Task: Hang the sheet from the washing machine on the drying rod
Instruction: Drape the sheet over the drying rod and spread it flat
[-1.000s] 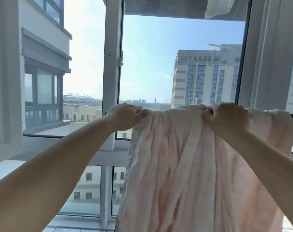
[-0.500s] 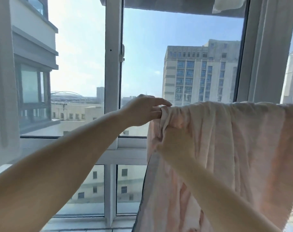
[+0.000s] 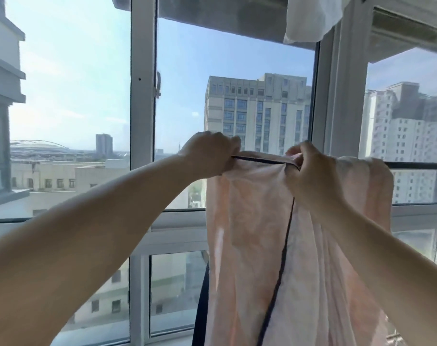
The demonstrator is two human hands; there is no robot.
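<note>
1. A pale pink sheet [image 3: 252, 245] with dark piping hangs over the drying rod [image 3: 417, 165] before a high-rise window, its top hem pulled taut between a person's two hands.
2. The left hand [image 3: 210, 156] has its grip curled tight round the hem's left end; the right hand [image 3: 309, 171] pinches the piped edge just beside the rod line.
3. The step in hand appears to be spreading the draped sheet along the rod; the next move likely calls for drawing the bunched cloth leftward while keeping both falls balanced.
4. White fabric [image 3: 309, 18] hangs above at upper right; the window frame [image 3: 142, 121] and apartment blocks [image 3: 257, 113] stand beyond.
5. No brand, label or writing can be read.
</note>
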